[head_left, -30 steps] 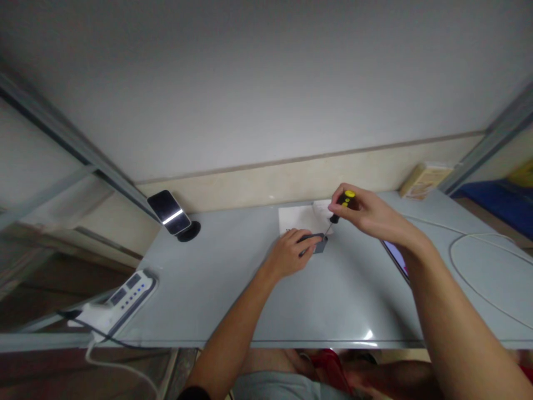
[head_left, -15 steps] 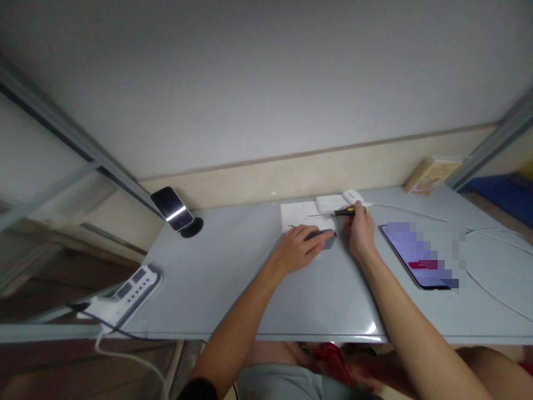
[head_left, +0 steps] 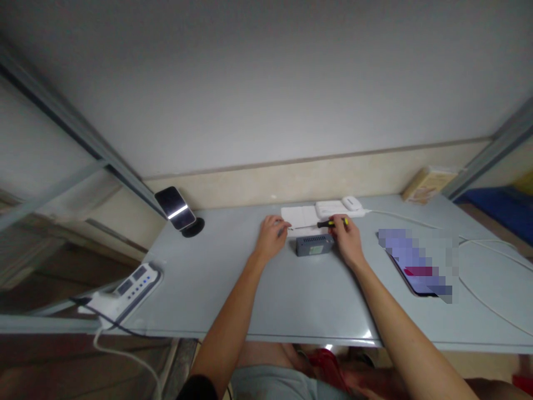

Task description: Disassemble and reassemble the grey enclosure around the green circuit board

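My right hand [head_left: 348, 240] grips a screwdriver [head_left: 325, 224] by its black-and-yellow handle, the thin shaft pointing left. Near the tip, the fingers of my left hand [head_left: 270, 240] are pinched together by the left edge of a white paper [head_left: 306, 215]. A small greyish thing shows at those fingers, too small to name. Tiny dark specks lie on the paper beside them. Between my hands a dark grey box [head_left: 313, 245] with vent slots along its top and a pale label stands on the table, touched by neither pinching finger.
A phone [head_left: 175, 208] leans on a round black stand at the left, behind a white power strip [head_left: 132, 290]. White devices [head_left: 339, 209] with a cable lie at the back. A partly blurred tablet-like screen [head_left: 416, 269] lies right, and a yellowish box [head_left: 428, 184] stands far right.
My left hand has let go of the grey box and moved left to the paper's edge. The box now stands uncovered. My right hand has shifted slightly left with the screwdriver.
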Available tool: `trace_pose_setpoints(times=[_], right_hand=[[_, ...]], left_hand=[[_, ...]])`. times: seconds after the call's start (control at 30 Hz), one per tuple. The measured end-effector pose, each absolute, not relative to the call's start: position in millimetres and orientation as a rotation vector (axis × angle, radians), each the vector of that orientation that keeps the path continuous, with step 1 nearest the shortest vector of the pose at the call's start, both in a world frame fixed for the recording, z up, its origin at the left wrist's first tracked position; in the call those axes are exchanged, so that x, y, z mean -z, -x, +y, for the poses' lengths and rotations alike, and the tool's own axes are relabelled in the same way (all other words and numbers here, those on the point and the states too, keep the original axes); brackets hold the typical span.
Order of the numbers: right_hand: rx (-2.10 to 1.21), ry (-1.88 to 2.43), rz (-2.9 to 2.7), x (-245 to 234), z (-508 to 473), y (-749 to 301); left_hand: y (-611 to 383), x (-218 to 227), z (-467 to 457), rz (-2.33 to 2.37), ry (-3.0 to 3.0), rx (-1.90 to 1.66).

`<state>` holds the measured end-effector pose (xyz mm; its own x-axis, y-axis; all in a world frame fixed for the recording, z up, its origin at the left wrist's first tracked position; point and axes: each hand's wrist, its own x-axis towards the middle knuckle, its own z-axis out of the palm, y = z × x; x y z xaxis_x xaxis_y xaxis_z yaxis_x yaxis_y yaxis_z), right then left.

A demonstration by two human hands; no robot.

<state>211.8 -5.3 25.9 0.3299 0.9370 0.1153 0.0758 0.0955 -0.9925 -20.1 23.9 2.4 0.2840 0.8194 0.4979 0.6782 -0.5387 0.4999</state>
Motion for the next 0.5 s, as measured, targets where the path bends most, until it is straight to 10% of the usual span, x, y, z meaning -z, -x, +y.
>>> trace_pose_setpoints(times=[0.5], right_hand=[[-0.892, 1.325, -1.153, -28.0, -6.4, -211.0]], left_hand=[[19.5, -0.8, 22.6, 1.426, -2.415, -0.926]])
